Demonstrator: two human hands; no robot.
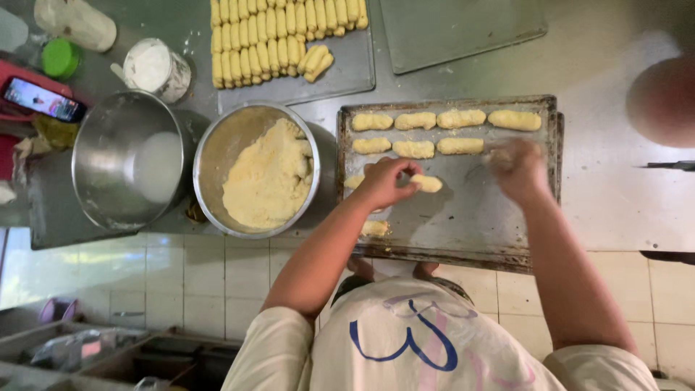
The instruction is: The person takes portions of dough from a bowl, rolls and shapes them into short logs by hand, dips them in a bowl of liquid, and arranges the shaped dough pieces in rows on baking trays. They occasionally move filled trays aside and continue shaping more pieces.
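Observation:
My left hand (387,181) rests over a worn metal baking tray (470,224), fingers pinched on a pale dough roll (427,184) lying on the tray. My right hand (515,168) is blurred over the tray's right half, fingers curled near the end of the second row; whether it holds dough I cannot tell. Two rows of shaped dough rolls (445,119) lie along the tray's far side. Another piece (374,228) sits near the tray's front left corner.
A steel bowl of crumbly yellow dough (268,174) stands left of the tray, beside an empty steel bowl (130,159). Farther back lie a tray with many shaped rolls (271,36), a cup of white flour (153,69), a phone (42,99) and a bare tray (456,29).

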